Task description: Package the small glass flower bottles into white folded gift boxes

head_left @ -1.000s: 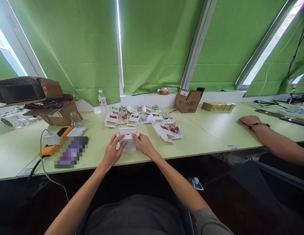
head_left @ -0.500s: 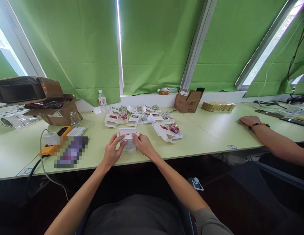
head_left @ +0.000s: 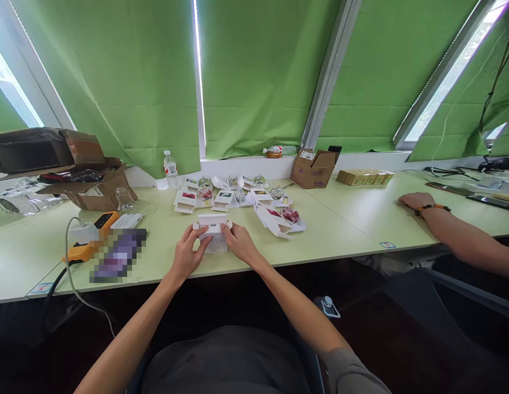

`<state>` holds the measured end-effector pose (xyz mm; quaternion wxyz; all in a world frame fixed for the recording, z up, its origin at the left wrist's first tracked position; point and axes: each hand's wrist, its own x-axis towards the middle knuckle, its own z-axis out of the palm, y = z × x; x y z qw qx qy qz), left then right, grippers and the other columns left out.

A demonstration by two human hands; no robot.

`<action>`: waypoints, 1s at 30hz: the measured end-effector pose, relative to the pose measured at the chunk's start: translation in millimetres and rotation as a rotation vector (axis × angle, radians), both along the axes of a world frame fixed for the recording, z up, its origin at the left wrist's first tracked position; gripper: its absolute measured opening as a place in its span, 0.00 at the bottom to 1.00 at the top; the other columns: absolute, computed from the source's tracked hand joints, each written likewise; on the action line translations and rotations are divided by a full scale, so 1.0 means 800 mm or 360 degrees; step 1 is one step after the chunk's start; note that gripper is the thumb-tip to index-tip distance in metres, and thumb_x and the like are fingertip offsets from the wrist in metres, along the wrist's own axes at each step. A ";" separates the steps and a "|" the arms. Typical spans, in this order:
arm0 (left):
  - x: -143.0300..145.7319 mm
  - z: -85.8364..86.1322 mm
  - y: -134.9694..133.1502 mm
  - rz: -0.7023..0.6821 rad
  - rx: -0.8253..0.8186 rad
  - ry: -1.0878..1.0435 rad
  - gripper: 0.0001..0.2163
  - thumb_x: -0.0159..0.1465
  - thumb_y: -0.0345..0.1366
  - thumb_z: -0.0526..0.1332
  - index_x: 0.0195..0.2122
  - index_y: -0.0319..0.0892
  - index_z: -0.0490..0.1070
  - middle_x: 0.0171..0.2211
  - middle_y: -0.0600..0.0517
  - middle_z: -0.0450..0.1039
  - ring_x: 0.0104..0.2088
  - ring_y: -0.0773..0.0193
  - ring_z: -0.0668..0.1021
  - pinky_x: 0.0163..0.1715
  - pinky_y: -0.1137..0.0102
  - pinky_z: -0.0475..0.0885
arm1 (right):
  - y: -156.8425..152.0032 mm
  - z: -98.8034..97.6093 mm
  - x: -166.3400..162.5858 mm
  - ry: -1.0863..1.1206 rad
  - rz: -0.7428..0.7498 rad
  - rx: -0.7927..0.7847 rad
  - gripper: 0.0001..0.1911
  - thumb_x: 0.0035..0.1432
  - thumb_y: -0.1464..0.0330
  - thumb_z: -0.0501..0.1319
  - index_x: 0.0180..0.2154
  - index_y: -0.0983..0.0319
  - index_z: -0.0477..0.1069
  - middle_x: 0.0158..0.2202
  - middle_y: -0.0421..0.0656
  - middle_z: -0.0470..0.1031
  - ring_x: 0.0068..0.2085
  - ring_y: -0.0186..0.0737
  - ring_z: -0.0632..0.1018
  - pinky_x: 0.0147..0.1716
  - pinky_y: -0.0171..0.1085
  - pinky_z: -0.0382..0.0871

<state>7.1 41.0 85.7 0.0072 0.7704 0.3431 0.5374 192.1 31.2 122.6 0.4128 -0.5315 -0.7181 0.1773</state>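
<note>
Between my two hands a small white carton [head_left: 215, 244] stands near the table's front edge, its top flap raised and its side flaps out. My left hand [head_left: 189, 249] grips the left side, thumb near the upper edge. At the right side, my right hand [head_left: 240, 243] holds the carton with its fingers closed on it. Whatever is inside is hidden from this angle. Behind it lie several opened white boxes with round clear ornaments. Nearest on the right is an opened white box [head_left: 274, 220] beside a clear ball with dark red contents [head_left: 290, 214].
A cardboard box [head_left: 314, 168] and a row of small yellowish boxes [head_left: 364, 177] stand at the back. Left are a water bottle [head_left: 170, 171], an orange device [head_left: 79, 253], cables and worn cardboard boxes [head_left: 96, 189]. Another person's forearm [head_left: 455, 230] rests on the table at right.
Both hands stay on the white carton with barely any movement. The whole view has shifted very slightly.
</note>
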 end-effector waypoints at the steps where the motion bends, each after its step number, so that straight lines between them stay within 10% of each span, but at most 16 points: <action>1: 0.000 0.000 0.000 0.0004 -0.0002 0.0003 0.12 0.66 0.37 0.60 0.51 0.45 0.69 0.44 0.48 0.71 0.45 0.60 0.76 0.43 0.65 0.77 | 0.000 0.000 0.000 0.0003 -0.0003 0.0000 0.21 0.66 0.57 0.45 0.27 0.62 0.65 0.24 0.42 0.71 0.27 0.37 0.69 0.27 0.34 0.53; 30: -0.001 0.002 -0.002 0.0013 -0.0048 0.0041 0.14 0.66 0.38 0.58 0.53 0.47 0.66 0.48 0.46 0.69 0.46 0.59 0.76 0.43 0.63 0.77 | 0.002 0.002 0.003 0.0254 0.0149 -0.0110 0.25 0.64 0.50 0.48 0.30 0.63 0.69 0.27 0.41 0.72 0.28 0.36 0.69 0.29 0.33 0.59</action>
